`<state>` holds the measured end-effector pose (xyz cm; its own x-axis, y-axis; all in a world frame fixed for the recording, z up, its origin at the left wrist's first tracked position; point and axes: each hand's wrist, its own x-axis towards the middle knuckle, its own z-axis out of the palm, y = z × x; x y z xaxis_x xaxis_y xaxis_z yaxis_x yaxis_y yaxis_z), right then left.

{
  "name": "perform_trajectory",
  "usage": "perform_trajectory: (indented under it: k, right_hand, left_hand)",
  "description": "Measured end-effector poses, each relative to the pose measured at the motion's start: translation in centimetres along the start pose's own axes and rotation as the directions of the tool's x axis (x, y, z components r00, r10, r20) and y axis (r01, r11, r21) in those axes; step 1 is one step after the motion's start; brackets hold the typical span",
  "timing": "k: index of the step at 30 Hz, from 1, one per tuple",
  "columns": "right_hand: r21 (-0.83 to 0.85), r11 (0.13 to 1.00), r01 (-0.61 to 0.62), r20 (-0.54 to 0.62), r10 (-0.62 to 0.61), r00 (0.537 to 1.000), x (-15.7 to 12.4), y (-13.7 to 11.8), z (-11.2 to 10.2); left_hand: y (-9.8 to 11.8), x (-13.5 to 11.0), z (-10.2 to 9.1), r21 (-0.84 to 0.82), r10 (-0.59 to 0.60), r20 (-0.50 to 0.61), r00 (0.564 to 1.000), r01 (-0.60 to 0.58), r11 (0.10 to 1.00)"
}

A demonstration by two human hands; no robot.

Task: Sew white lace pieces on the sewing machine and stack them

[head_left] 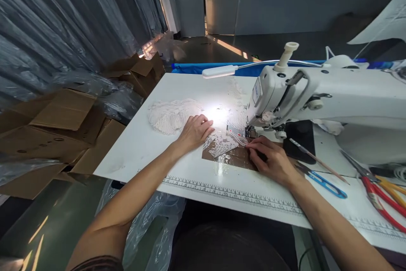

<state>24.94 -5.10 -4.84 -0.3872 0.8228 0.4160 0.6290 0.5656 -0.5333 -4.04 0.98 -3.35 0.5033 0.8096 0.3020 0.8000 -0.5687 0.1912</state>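
A small piece of white lace (223, 144) lies on the brown plate (242, 160) in front of the sewing machine's presser foot (251, 132). My left hand (195, 132) is closed at the lace's left end, its fingertips pressed together on that edge. At the other end, just before the needle area, my right hand (269, 157) pinches the lace edge between thumb and fingers. A bundle of white lace trim (171, 115) rests left of my left hand. More lace (235, 93) stretches behind the foot, partly washed out by lamp glare.
The white sewing machine (358, 93) fills the right side, with a lamp (220, 71) reaching left. Blue thread snips (326, 184), a thin pencil-like stick (317, 160) and red-handled scissors (379, 197) lie right. Cardboard boxes (63, 110) stand left of the table (133, 152).
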Motion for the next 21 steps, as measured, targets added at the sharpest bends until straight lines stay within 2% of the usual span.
perform_trajectory:
  k: [4,7,11,13,15,17,19,21]
  right_hand:
    - [0.054,0.998,0.025,0.005,-0.025,1.0,0.1,-0.1,-0.1]
    - [0.061,0.994,0.094,-0.023,-0.092,0.995,0.0,-0.5,0.1]
    - [0.041,0.976,0.214,-0.009,-0.214,0.977,0.2,-1.9,0.7]
    - [0.072,0.976,0.207,0.055,-0.211,0.976,0.3,-2.8,0.4]
    - [0.175,0.977,0.124,0.186,-0.157,0.97,0.3,-3.8,-0.8]
    - [0.328,0.944,-0.04,0.37,-0.089,0.925,0.1,-4.5,-2.5]
    - [0.451,0.865,-0.22,0.507,-0.046,0.861,-0.3,-4.8,-4.3]
    - [0.525,0.768,-0.366,0.57,0.003,0.822,-0.6,-4.5,-5.6]
  left_hand:
    - [0.2,0.2,0.1,-0.045,0.027,-0.045,0.999,-0.029,0.999]
    - [0.9,0.2,-0.2,-0.074,0.119,-0.078,0.99,-0.125,0.989]
    - [4.2,-0.2,-1.0,-0.252,0.333,-0.058,0.941,-0.337,0.907]
    - [6.2,-0.7,-1.9,-0.376,0.368,-0.044,0.929,-0.357,0.855]
    - [7.7,-1.3,-3.1,-0.513,0.32,-0.019,0.947,-0.284,0.81]
    - [8.5,-1.7,-4.5,-0.632,0.246,0.031,0.969,-0.172,0.756]
    - [8.6,-1.9,-5.8,-0.696,0.222,0.089,0.971,-0.099,0.711]
    - [8.2,-1.6,-6.6,-0.706,0.229,0.146,0.963,-0.06,0.705]
